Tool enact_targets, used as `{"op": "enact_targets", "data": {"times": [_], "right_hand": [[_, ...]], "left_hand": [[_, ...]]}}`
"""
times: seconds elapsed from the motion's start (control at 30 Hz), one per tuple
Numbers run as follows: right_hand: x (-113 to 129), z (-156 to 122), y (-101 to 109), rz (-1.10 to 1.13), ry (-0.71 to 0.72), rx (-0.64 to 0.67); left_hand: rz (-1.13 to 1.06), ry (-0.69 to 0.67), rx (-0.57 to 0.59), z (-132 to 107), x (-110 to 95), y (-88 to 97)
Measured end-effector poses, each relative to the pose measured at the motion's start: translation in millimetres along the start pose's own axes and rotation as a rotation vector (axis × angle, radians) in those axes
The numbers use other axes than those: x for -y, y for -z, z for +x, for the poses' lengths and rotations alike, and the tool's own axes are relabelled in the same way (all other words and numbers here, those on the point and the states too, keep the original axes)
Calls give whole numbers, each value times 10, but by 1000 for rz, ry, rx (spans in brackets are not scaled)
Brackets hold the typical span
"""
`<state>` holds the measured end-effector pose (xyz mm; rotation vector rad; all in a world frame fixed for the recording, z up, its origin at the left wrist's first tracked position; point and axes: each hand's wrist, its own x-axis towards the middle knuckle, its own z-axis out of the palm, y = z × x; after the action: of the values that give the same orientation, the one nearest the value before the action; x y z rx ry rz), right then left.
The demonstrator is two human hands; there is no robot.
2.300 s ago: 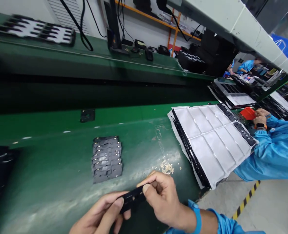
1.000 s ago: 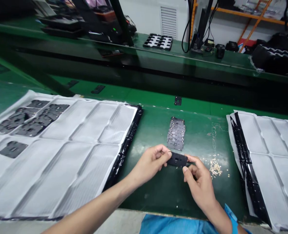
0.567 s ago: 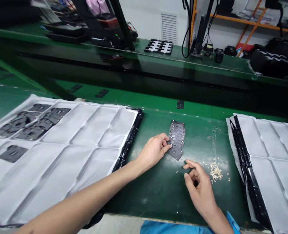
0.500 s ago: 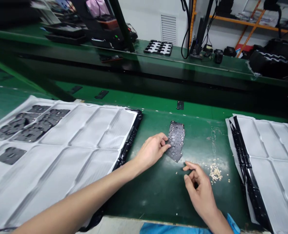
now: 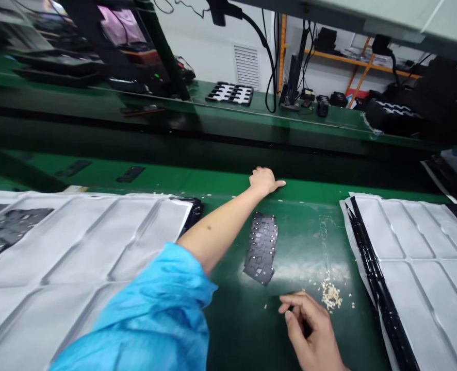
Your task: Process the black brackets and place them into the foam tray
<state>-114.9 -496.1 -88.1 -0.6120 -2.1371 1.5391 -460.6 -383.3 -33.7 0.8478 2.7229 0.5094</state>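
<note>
My left hand is stretched far forward onto the raised green strip beyond the bench. Its fingers are bent down against the surface with one fingertip pointing right. Whatever lies under it is hidden. A fanned row of flat black parts lies on the green bench just below that forearm, with neither hand touching it. My right hand rests near the front edge, below the row. It is loosely curled, with the thumb and forefinger apart and nothing in them.
A white-lined tray fills the left side, with black parts at its far left. Another white-lined tray with a black rim lies on the right. Pale crumbs are scattered near my right hand. Two black pieces lie on the strip.
My left hand has let go of the row of black parts and reached forward to where a small black piece lay. My right hand has stayed low. The view has shifted right.
</note>
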Motion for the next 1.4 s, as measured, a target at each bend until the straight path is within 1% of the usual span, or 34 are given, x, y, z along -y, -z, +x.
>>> {"op": "enact_targets", "data": {"times": [0.07,0.13,0.2,0.27,0.3,0.37,0.47,0.53,0.57,0.6,0.67,0.7,0.77,0.8,0.87,0.93,0.97,1.0,1.1,1.13,1.2,1.27,1.3,1.4], "right_hand": [[-13,2,14,-7,-3,-13],[-12,8,28,-29,4,-8],[7,13,37,-52,17,0],[37,13,48,-58,13,-14],[52,13,59,-53,6,-29],[80,21,102,-33,-13,-91],[114,83,213,27,-61,-239],[143,154,288,119,-113,-298],[161,192,316,184,-135,-297],[182,227,337,254,-152,-272],[225,275,361,381,-175,-165],[244,284,369,434,-192,-97],[273,280,387,525,-250,35],[282,271,397,564,-288,91],[288,251,417,614,-348,172],[287,233,424,605,-368,210],[285,224,420,581,-366,208],[285,213,413,550,-357,190],[286,158,374,475,-311,60],[287,134,360,464,-295,12],[290,86,336,447,-278,-47],[295,49,325,426,-267,-61],[300,38,325,413,-259,-57],[320,33,343,375,-211,-31]], "left_hand": [[0,39,28,112,-147,-79],[-18,53,64,148,-221,-117],[-58,27,95,106,-249,-112],[-120,-47,124,-35,-258,-73],[-161,-101,149,-149,-261,-42],[-257,-229,231,-463,-261,38],[-391,-419,416,-1091,-208,184],[-442,-509,516,-1526,-118,269],[-466,-559,544,-1725,-60,299],[-485,-615,541,-1903,2,319],[-496,-701,514,-2190,121,331],[-495,-724,493,-2301,169,328],[-501,-714,474,-2467,231,321],[-517,-698,484,-2529,244,321],[-565,-668,556,-2626,244,323],[-601,-652,646,-2699,240,314],[-607,-638,654,-2733,248,300],[-603,-613,623,-2766,267,276],[-573,-473,418,-2884,384,162],[-578,-434,387,-2931,433,115],[-631,-396,404,-3032,516,26],[-701,-392,425,-3121,557,-42],[-718,-389,409,-3154,559,-64],[-694,-391,305,-3196,516,-80]]}}
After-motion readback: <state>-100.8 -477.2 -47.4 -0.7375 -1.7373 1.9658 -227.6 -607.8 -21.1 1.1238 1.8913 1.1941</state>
